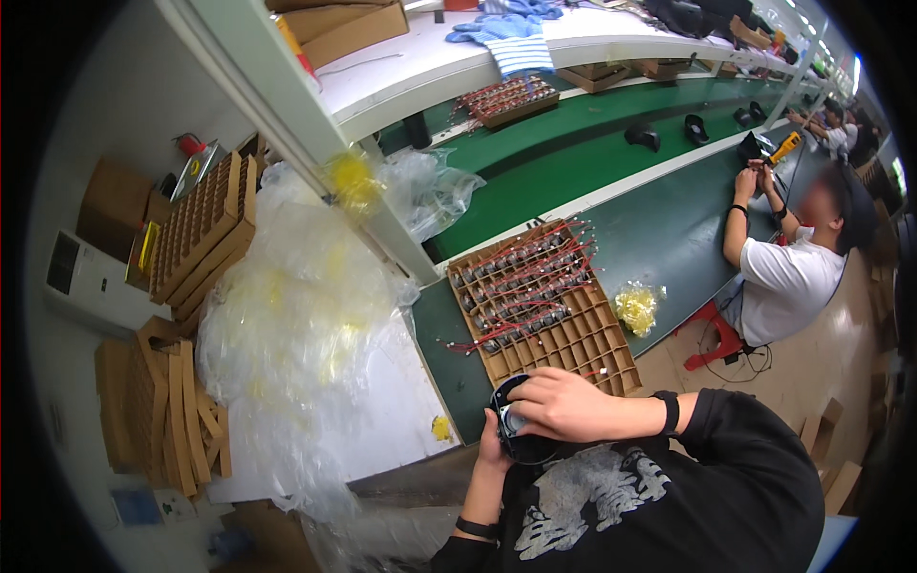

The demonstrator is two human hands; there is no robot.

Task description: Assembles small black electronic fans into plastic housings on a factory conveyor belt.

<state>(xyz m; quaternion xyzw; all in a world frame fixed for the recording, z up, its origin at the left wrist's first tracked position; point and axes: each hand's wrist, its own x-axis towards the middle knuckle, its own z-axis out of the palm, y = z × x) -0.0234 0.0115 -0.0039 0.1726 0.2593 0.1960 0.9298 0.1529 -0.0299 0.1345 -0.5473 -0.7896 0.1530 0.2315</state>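
Observation:
In front of my body, my left hand (491, 445) is closed round the side of a black, cup-like plastic housing (536, 450). My right hand (564, 405) reaches over its top, fingers bent down into the opening. A pale, silvery round part (513, 420) shows inside, just by those fingertips; what they pinch is hidden. Just beyond my hands lies a cardboard divider tray (607, 349) on the dark green bench. Its far rows hold several small metal motors (516, 295) with red and white wires; cells in its near part are bare.
Yellow and clear plastic scraps (638, 307) lie right of the tray. Clear plastic bags (296, 325) heap over the white table at left. Stacked divider trays (205, 224) stand beyond. A green conveyor (564, 143) carries black housings (643, 137). A co-worker (788, 258) sits at right, holding a yellow tool.

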